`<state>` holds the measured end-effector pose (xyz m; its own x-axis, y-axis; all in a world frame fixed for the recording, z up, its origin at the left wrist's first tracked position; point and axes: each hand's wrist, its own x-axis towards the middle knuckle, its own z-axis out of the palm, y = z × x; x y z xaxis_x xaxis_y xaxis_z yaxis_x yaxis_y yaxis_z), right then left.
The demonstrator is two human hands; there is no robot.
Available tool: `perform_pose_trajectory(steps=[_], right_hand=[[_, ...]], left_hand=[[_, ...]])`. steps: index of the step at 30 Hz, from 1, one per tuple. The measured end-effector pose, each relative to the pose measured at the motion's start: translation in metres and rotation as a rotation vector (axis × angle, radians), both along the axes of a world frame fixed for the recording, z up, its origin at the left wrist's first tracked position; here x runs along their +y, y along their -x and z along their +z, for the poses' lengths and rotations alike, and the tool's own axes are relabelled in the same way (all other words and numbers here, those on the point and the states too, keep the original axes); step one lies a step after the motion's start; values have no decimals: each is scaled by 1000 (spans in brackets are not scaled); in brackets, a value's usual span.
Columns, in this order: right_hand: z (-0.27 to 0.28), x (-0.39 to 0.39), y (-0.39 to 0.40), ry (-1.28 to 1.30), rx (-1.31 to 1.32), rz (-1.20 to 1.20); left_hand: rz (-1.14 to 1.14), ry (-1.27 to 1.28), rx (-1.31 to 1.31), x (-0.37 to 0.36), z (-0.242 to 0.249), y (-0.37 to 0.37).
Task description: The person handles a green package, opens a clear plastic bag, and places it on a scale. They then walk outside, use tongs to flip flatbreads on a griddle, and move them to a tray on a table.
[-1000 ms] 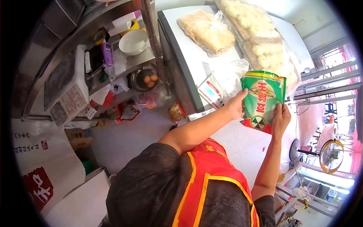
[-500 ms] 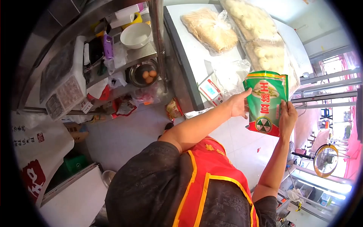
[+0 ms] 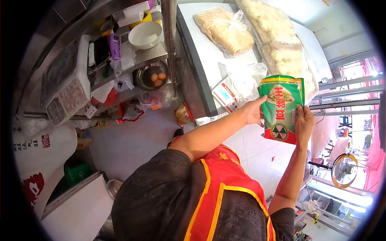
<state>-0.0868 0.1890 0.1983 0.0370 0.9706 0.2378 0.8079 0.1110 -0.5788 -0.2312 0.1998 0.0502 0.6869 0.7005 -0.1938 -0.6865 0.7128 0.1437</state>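
A green and red food pouch [image 3: 280, 108] with large printed characters is held up in front of me by both hands. My left hand [image 3: 254, 111] grips its left edge, thumb on the front and fingers behind it. My right hand [image 3: 304, 123] pinches the lower right edge. Just beyond the pouch, a small digital scale [image 3: 224, 95] with a lit display sits at the table's edge, beside a crumpled clear plastic bag [image 3: 245, 82].
The white table [image 3: 197, 44] bears a bag of tan shredded food [image 3: 227, 30] and large bags of pale lumps [image 3: 277, 36]. On the shelves at left are a white bowl [image 3: 145, 35] and a metal bowl [image 3: 140, 80] with eggs. A round fan [image 3: 344, 170] stands at right.
The pouch has shifted very slightly left and its face has tilted a little. Both hands keep the same hold. The view has moved slightly.
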Motion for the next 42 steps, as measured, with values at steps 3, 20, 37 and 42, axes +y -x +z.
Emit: perform_pose_trajectory(steps=[3, 20, 37, 42], right_hand=[[-2, 2, -4, -26, -27, 24], [-11, 4, -13, -76, -38, 13], [-89, -19, -54, -127, 782, -95], [-109, -35, -67, -83, 1306, 54]], left_hand=[[-35, -1, -45, 0, 12, 9], [6, -28, -167, 2, 4, 1], [100, -257, 424, -16, 35, 12], [132, -490, 474, -31, 56, 5]])
